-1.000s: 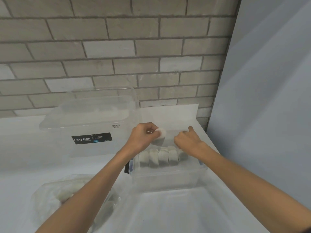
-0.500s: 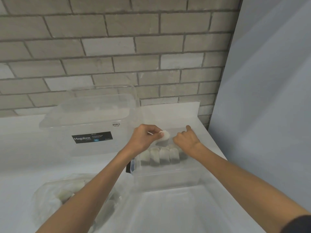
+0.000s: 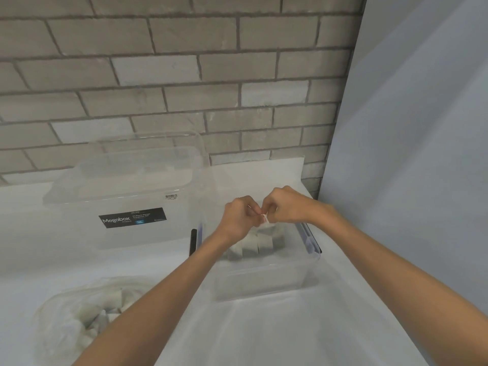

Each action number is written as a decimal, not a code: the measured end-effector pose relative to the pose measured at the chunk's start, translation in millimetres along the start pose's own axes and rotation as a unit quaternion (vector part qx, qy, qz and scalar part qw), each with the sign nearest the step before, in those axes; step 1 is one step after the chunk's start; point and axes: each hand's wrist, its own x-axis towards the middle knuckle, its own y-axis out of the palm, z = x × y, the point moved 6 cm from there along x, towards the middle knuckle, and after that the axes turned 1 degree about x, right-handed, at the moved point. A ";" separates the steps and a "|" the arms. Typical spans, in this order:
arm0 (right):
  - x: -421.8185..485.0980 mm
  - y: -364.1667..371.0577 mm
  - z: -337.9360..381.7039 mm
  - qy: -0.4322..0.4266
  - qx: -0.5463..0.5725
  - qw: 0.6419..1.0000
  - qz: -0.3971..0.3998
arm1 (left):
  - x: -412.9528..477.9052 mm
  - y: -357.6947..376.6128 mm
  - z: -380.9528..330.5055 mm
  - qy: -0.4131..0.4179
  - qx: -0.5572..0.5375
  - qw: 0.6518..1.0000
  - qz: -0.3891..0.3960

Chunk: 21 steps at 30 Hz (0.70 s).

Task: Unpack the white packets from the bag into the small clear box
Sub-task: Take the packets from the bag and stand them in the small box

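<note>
Leftward of packet (image 3: 264, 223): Megabox tub (image 3: 124, 178), bag (image 3: 66, 320)

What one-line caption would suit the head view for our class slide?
Left hand and right hand pinch a white packet over the small clear box; bag nearby.

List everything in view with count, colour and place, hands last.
small box: one, clear, middle of the table.
boxed packets: several, white, in a row inside the small box.
held packet: one, white, above the small box.
bag: one, clear, near left of the table.
bagged packets: several, white, inside the bag.
large box: one, clear with a black label, back left by the wall.
table: one, white.
brick wall: one, grey, behind the table.
panel: one, pale blue-grey, right.
left hand: pinches the held packet.
right hand: pinches the held packet.
</note>
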 end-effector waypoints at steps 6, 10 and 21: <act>4.5 8.7 -9.1 0.019 -0.021 1.000 0.011 | -1.2 9.1 9.1 -0.019 0.002 1.000 -0.005; 18.1 24.9 -17.6 0.019 -0.158 0.987 0.023 | -3.7 12.8 15.5 -0.026 0.017 0.999 0.021; 28.3 59.6 -16.1 0.012 -0.449 0.893 0.027 | -10.8 -21.8 22.5 -0.017 0.027 0.999 -0.010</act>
